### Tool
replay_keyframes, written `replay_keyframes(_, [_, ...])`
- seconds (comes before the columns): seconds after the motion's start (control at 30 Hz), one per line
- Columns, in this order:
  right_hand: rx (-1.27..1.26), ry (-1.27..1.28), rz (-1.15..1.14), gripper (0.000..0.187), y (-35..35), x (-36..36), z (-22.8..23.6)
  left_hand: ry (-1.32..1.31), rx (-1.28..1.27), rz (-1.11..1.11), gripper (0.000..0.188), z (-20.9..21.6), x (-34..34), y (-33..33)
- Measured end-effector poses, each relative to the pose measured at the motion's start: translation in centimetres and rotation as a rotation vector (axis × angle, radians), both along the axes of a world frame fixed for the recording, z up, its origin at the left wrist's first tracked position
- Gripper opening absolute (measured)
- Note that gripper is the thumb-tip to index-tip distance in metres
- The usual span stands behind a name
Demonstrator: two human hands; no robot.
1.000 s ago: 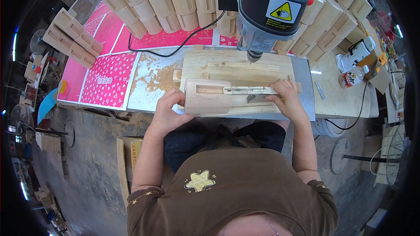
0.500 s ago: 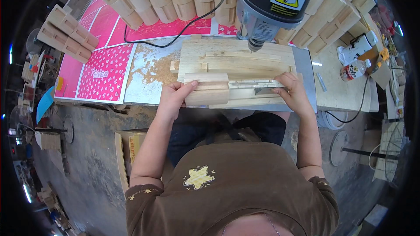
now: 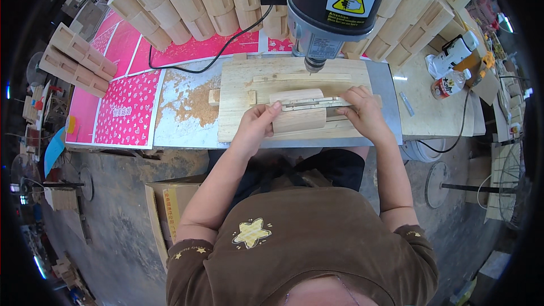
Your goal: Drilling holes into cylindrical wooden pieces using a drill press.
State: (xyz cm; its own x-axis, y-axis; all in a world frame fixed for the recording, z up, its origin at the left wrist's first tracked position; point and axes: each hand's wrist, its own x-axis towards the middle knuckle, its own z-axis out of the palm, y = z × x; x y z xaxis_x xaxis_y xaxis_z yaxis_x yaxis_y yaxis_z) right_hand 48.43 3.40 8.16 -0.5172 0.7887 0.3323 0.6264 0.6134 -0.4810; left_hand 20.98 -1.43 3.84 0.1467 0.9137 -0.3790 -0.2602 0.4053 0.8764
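A pale, rounded wooden block with a lengthwise groove lies on a wooden board at the bench's front edge. My left hand pinches its left end, thumb on top. A narrow, light-coloured slotted strip rests along the groove. Over its right end my right hand is closed, with part of the strip hidden under the fingers. Just beyond my hands, the chuck of a dark drill press hangs above the board, apart from the block.
Stacked grooved wooden blocks line the back, with two more at the left. A black cable crosses the bench behind sawdust. At the right stands a plastic bottle; a cardboard box sits below.
Both hands have come closer together. The strip, which stuck out to the right of the block, now lies along its groove. The view has shifted a little.
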Motion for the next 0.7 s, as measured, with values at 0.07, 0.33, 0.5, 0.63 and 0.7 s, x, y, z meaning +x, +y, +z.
replay_keyframes(0.07, [0.048,0.003,-0.024,0.026,0.0,0.2,-0.1,-0.127,0.004,0.033,0.043,1.0,0.5,-0.4])
replay_keyframes(0.33, [0.077,0.012,-0.177,0.033,2.3,0.6,-0.6,0.929,0.914,0.099,0.065,-1.6,1.9,-0.1])
replay_keyframes(0.5, [0.136,0.054,-0.165,0.036,4.0,-1.3,-1.2,1.139,0.88,0.238,0.067,-3.2,1.6,2.0])
replay_keyframes(0.63, [0.166,0.038,-0.158,0.036,3.5,-1.5,-1.4,1.186,0.898,0.221,0.06,-4.1,0.3,2.5])
replay_keyframes(0.7, [0.07,0.142,-0.127,0.036,3.3,-1.3,-0.5,1.171,0.875,0.198,0.058,-4.2,0.3,2.4])
